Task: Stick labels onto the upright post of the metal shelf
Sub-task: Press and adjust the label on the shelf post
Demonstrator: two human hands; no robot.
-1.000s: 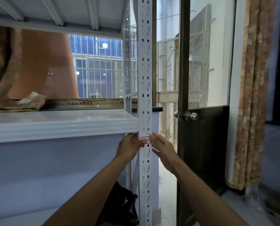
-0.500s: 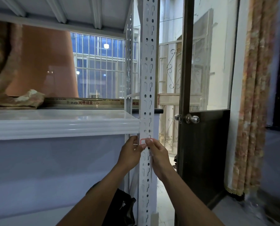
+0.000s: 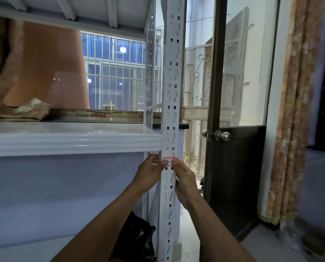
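Head cam, wide-angle, facing fwd, close up on shelf post (image 3: 170, 103)

A dark door (image 3: 233, 176) with a round knob (image 3: 222, 136) stands beside a patterned curtain (image 3: 294, 129), barred window (image 3: 116, 72) behind.

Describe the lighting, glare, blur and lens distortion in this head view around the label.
Head view: dim indoor light, backlit by the bright blue window. A soft glare streak runs along the white shelf edge. The post, label, left hand and right hand are sharp. Wide-angle distortion leans the door frame and curtain. The lower right corner is smeared.
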